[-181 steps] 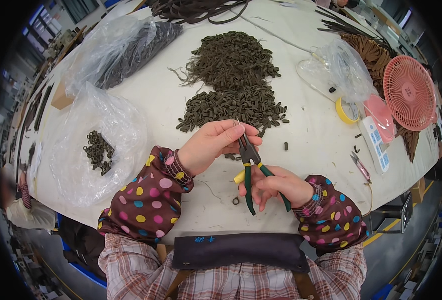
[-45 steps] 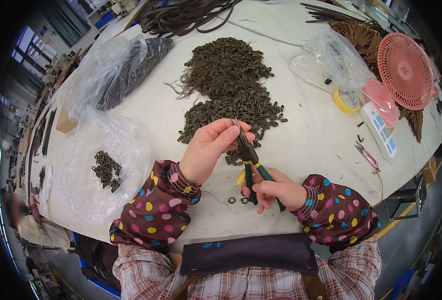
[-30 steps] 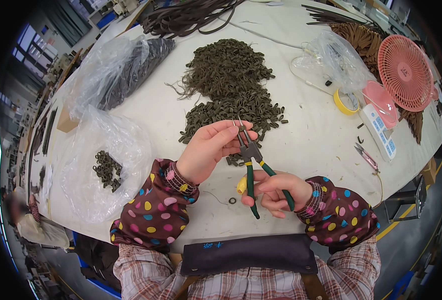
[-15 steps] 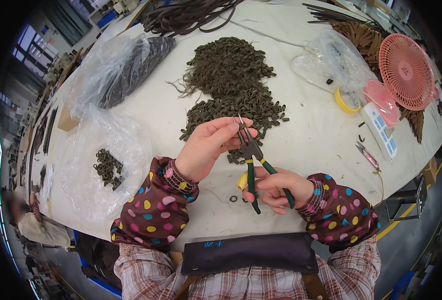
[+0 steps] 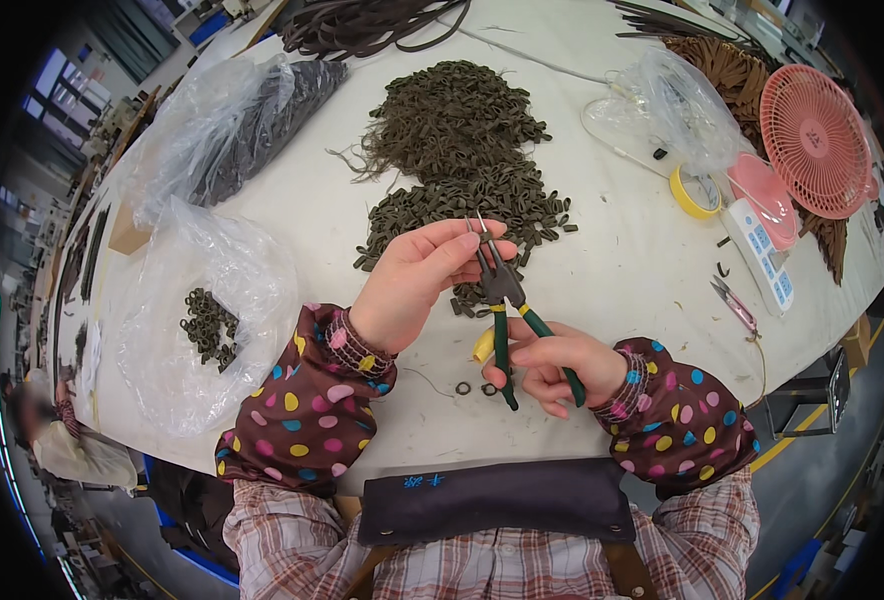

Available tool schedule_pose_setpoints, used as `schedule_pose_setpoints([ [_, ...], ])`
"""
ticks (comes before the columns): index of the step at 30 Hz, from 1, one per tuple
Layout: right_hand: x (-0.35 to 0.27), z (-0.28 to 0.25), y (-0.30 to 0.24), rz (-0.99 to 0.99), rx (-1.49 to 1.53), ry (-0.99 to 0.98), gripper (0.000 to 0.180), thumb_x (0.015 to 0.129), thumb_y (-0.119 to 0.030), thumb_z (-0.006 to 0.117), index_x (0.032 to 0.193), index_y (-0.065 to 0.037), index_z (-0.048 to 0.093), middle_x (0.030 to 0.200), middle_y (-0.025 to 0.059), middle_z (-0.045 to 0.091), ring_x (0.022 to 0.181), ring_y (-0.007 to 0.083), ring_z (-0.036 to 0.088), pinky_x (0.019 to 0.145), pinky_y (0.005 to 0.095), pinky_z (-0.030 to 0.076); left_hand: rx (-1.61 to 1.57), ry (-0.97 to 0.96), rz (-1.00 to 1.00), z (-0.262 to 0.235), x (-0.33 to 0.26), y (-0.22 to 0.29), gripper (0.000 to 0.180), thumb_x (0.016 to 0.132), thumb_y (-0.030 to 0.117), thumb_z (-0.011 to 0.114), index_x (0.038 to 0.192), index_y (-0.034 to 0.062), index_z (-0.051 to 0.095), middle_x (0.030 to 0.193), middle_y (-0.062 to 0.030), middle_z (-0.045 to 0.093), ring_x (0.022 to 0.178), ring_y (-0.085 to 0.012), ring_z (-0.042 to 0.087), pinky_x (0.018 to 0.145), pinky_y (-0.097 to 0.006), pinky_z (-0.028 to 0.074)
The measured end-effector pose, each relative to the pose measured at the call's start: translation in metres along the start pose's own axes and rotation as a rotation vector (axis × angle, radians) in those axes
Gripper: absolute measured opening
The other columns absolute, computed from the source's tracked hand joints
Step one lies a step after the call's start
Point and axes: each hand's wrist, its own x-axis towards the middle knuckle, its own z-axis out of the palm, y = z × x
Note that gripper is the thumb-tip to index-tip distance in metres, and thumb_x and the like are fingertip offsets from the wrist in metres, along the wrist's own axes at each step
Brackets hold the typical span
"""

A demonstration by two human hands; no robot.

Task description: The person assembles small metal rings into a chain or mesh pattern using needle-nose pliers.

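Note:
My right hand (image 5: 566,368) is closed around the green-handled pliers (image 5: 505,287), whose thin metal jaws point away from me and stand slightly apart. At those jaws, my left hand (image 5: 424,272) pinches a small dark loop (image 5: 487,238), partly hidden by the fingertips. A yellow cover or piece (image 5: 484,345) shows beside the pliers' left handle, at my right fingers. Just below, two small dark rings lie on the table, one ring (image 5: 463,388) left of the handle. Beyond my hands spreads a large heap of dark olive loops (image 5: 457,125).
On the left, a clear plastic bag (image 5: 152,340) carries a small pile of loops (image 5: 208,328). A wrapped dark bundle (image 5: 262,140) lies behind it. At right are yellow tape (image 5: 695,194), a white power strip (image 5: 759,255), snips (image 5: 734,305) and a pink fan (image 5: 815,142).
Both hands and the pliers sit slightly higher in view, still together at the loop. The ring beside the pliers' handle shows more plainly. My grips look the same.

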Motion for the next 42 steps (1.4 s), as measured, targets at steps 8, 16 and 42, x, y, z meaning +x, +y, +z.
schedule_pose_setpoints([
  [8,0.002,0.001,0.001,-0.016,-0.106,0.081,0.029,0.083,-0.02,0.048,0.104,-0.002,0.038,0.089,0.0069,0.053,0.036,0.0049,0.037,0.034,0.0227,0.041,0.03,0.015,-0.009,0.0,0.0,0.001,0.031,0.091,0.021,0.047,0.114,0.0018,0.053,0.104,-0.0087,0.061,0.091,-0.0119,0.056,0.086,-0.029,0.042],
  [16,-0.002,0.0,-0.002,0.027,0.019,-0.014,0.03,0.083,-0.019,0.047,0.106,-0.003,0.036,0.089,0.007,0.054,0.035,0.0048,0.036,0.034,0.0227,0.04,-0.003,0.013,0.008,0.001,-0.001,0.0,0.03,0.091,0.021,0.047,0.113,0.0016,0.053,0.104,-0.0088,0.062,0.091,-0.0125,0.056,0.086,-0.029,0.041],
  [42,-0.004,0.003,-0.004,0.018,-0.031,0.027,0.033,0.083,-0.021,0.048,0.108,-0.003,0.036,0.09,0.0061,0.053,0.037,0.0043,0.037,0.034,0.0218,0.04,0.038,0.015,0.099,0.001,0.002,-0.006,0.029,0.091,0.021,0.049,0.111,0.0007,0.054,0.098,-0.0084,0.063,0.086,-0.0124,0.058,0.082,-0.028,0.043],
])
